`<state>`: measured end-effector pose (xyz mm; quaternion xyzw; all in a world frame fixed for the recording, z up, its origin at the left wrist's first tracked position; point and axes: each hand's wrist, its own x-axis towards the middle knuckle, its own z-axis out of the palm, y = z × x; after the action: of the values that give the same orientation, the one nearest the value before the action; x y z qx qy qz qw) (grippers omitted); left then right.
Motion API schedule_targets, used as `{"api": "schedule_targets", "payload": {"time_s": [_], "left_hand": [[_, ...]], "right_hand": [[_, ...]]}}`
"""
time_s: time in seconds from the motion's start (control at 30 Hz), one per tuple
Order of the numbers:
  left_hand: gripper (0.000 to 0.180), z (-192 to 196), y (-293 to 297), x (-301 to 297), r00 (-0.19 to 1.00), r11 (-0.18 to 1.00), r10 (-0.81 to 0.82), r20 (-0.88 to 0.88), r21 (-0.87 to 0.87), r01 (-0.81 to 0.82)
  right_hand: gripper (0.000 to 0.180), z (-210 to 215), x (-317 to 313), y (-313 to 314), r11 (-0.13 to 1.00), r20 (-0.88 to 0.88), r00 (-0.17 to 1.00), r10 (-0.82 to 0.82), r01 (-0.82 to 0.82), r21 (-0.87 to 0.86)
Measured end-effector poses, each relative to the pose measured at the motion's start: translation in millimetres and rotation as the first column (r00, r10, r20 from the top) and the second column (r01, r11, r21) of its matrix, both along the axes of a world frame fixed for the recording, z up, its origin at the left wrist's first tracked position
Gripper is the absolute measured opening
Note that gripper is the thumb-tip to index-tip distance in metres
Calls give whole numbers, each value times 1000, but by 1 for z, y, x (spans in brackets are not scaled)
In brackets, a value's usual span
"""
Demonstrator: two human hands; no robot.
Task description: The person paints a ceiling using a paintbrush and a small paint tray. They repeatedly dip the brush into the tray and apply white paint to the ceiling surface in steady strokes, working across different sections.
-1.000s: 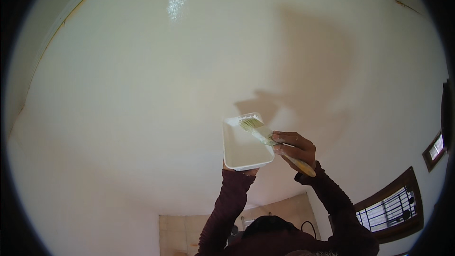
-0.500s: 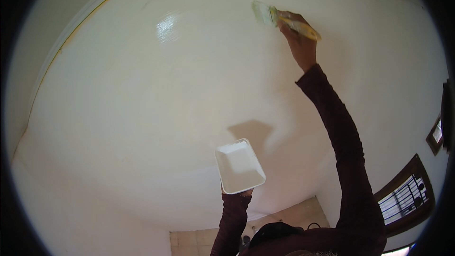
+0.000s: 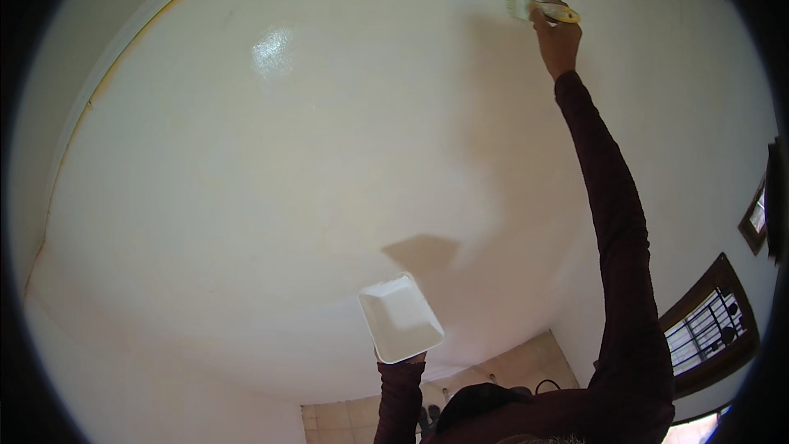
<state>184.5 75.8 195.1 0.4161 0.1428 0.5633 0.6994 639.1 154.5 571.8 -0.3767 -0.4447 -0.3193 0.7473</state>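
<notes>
High on the right, my right hand (image 3: 560, 48) grips a paintbrush (image 3: 519, 3) by its yellowish handle. Its pale, paint-smeared bristles point left and lie at or very near the white wall (image 3: 329, 156); exact contact is hard to make out. Lower down, my left hand (image 3: 401, 358) supports a white rectangular tray (image 3: 404, 316) at its near end. Most of that hand is hidden beneath the tray. The tray tilts so that its inside shows white, and its shadow falls on the wall just above it.
A wet-looking shiny patch (image 3: 273, 53) shows on the wall at upper left. Pale moulding with a yellow-orange edge (image 3: 156, 23) curves along the left. A wood-framed window (image 3: 708, 333) with dark bars is at lower right. Beige tiles (image 3: 526, 358) show behind my body.
My right hand has moved up and to the right with the paintbrush, the arm stretching further. The tray in my left hand sits slightly lower and further left in view.
</notes>
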Motion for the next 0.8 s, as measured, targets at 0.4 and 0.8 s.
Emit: {"api": "schedule_targets", "payload": {"time_s": [0.4,0.8], "left_hand": [[61,-16,6,2,998,1000,20,59,-8,-20],[60,-5,5,4,963,984,-71,260,-139,110]], "right_hand": [[23,3,-170,61,986,285,944,-164,158,44],[20,12,-198,77,930,129,921,367,-360,-78]]}}
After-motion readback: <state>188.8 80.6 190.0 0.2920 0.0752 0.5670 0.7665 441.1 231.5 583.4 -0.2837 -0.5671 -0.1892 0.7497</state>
